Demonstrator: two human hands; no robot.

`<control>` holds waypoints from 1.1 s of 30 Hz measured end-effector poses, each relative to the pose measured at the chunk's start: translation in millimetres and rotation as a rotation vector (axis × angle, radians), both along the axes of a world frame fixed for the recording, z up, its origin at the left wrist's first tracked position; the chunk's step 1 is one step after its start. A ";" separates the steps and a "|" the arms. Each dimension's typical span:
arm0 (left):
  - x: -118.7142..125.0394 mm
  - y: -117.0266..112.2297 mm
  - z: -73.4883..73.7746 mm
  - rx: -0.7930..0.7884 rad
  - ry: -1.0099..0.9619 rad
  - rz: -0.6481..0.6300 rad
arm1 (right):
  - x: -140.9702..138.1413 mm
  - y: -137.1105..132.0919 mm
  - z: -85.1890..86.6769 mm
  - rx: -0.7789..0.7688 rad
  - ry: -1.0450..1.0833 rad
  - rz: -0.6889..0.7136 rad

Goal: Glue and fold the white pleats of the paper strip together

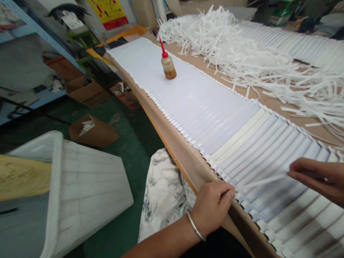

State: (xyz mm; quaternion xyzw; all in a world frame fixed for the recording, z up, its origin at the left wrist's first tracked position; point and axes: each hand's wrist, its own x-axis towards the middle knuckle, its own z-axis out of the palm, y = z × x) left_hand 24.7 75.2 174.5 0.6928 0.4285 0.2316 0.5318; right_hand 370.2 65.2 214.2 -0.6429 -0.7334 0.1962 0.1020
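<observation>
A narrow white strip (264,181) stretches between my hands, low over a long row of overlapping white sheets (255,148). My left hand (215,202), with a silver bangle at the wrist, pinches one end at the table's near edge, beside the row's jagged border. Its fingertips are closed on the strip. Over the sheets to the right, my right hand (318,177) has thumb and fingers pressed together on the strip's other end; this hand is slightly blurred. Farther along the row, a small bottle (168,68) with a red nozzle and amber liquid stands upright on the sheets.
A large heap of loose white strips (223,46) lies along the far side of the brown tabletop (185,50). Below, on the green floor, stand a big white plastic bin (94,179) and an open cardboard box (92,132). Shelving (45,34) rises at the left.
</observation>
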 end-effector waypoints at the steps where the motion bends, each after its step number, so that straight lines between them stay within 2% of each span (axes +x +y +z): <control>1: -0.8 -1.1 -2.5 -0.027 0.008 0.020 | -9.9 5.4 -2.2 0.048 -0.046 0.039; 3: 2.6 -2.5 -5.3 -0.091 0.010 0.036 | -43.8 12.1 -6.4 0.183 -0.091 0.147; 5: 9.3 -2.0 -6.8 -0.146 -0.006 0.043 | -83.0 14.5 -10.0 0.223 0.016 0.284; 8: 16.0 2.6 -10.5 -0.191 -0.037 0.075 | -120.9 18.8 -15.2 0.001 0.256 0.379; 10: 15.8 7.0 -14.7 -0.220 -0.075 0.108 | -126.3 26.6 -19.1 -0.179 0.315 0.333; 12: 12.7 11.1 -19.5 -0.277 -0.128 0.142 | -122.3 38.1 -23.2 -0.258 0.323 0.262; 15: 6.0 16.0 -25.3 -0.396 -0.184 0.186 | -114.9 56.5 -29.7 -0.241 0.295 0.176; 18: -1.5 19.8 -27.9 -0.430 -0.187 0.221 | -114.8 70.8 -36.5 -0.196 0.203 0.110; 22: -11.7 22.8 -28.3 -0.321 -0.119 0.246 | -116.9 82.1 -42.4 -0.148 0.070 0.064; 26: -18.6 22.0 -26.9 -0.202 -0.029 0.240 | -112.5 88.3 -41.0 -0.126 -0.004 0.042; 33: -22.4 22.9 -26.5 0.266 0.159 0.060 | -107.9 96.4 -33.8 -0.152 -0.042 -0.018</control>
